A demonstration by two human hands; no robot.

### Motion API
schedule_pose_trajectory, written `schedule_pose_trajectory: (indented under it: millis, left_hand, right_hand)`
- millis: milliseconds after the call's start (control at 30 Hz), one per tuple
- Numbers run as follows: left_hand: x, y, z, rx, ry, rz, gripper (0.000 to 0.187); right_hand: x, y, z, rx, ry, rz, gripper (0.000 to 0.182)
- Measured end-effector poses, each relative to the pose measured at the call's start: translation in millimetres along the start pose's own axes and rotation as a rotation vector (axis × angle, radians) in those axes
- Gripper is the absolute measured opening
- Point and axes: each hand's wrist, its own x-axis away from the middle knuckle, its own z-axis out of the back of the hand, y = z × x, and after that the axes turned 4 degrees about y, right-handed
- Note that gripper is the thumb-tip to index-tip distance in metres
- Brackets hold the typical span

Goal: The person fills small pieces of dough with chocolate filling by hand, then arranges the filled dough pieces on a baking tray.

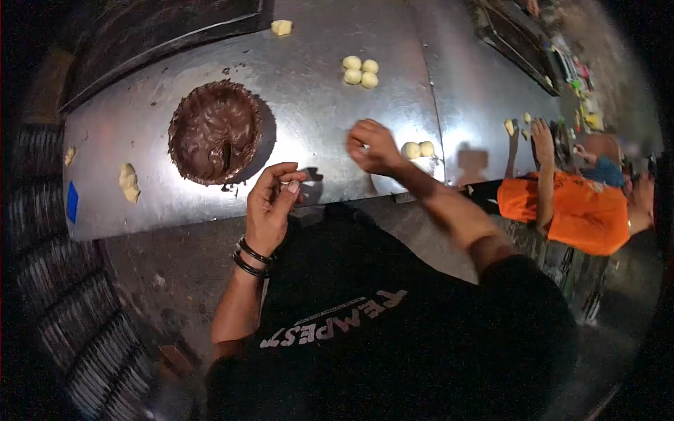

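Observation:
My left hand [270, 200], with two dark bangles [251, 258] at the wrist, is above the table's near edge, just right of a round mass of chocolate paste [210, 119]. Its fingers are curled with the thumb close to them; whatever lies between them is too small to tell. To the right, my right hand [373, 146] is over the metal table [316, 119] with bent fingers closed toward the palm, which is hidden. Two pale dough balls [419, 149] sit beside my right wrist. Farther back, several dough balls [360, 72] form a tight cluster.
A dough lump [281, 28] lies at the back, an elongated one [128, 182] at the left. Dark trays [161, 35] stand along the far side. A blue piece [72, 202] is at the left edge. At right, a co-worker in orange [583, 214] reaches over small dough pieces [510, 127].

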Motion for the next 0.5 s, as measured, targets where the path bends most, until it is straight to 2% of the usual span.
schedule_pose_trajectory:
  millis: [33, 67, 100, 133, 167, 200, 233, 267, 300, 400, 433, 467, 500]
  left_hand:
    - [-2, 1, -3, -0.009, -0.048, 0.015, 0.030]
    - [-1, 2, -4, -0.029, -0.075, 0.031, 0.030]
    - [1, 6, 0, -0.066, -0.078, 0.051, 0.029]
    - [5, -1, 4, 0.009, -0.071, 0.057, 0.029]
    - [9, 6, 6, -0.052, -0.048, 0.053, 0.034]
    - [12, -2, 13, -0.049, -0.030, 0.010, 0.028]
    - [14, -4, 17, -0.019, 0.023, 0.006, 0.028]
    - [18, -2, 24, 0.004, 0.130, 0.023, 0.028]
    - [19, -1, 30, 0.035, 0.226, 0.030, 0.028]
    - [16, 1, 79, -0.132, 0.733, -0.081, 0.024]
    - [14, 0, 105, -0.211, 0.915, -0.113, 0.022]
    - [6, -12, 140, -0.163, 1.060, -0.224, 0.019]
    - [1, -15, 171, -0.216, 1.264, -0.219, 0.022]
  right_hand:
    - [1, 7, -20, -0.025, 0.119, 0.059, 0.011]
    - [14, -8, -31, 0.162, 0.105, 0.023, 0.018]
    - [31, -13, -29, 0.267, -0.110, 0.016, 0.016]
    - [41, 2, -28, 0.366, -0.243, -0.014, 0.013]
    - [52, 17, -26, 0.468, -0.382, -0.031, 0.011]
    - [63, 30, -24, 0.562, -0.523, -0.035, 0.013]
    - [52, 43, -22, 0.437, -0.419, -0.025, 0.008]
    - [41, 55, -21, 0.310, -0.321, -0.003, 0.007]
    - [24, 44, -14, 0.206, 0.214, 0.172, 0.009]
    - [6, 25, -30, 0.235, 0.350, -0.071, 0.009]
    - [15, 22, -33, 0.190, 0.263, -0.097, 0.010]
    - [27, 27, -28, 0.195, 0.179, -0.033, 0.009]
    - [42, 33, -21, 0.203, 0.099, 0.030, 0.008]
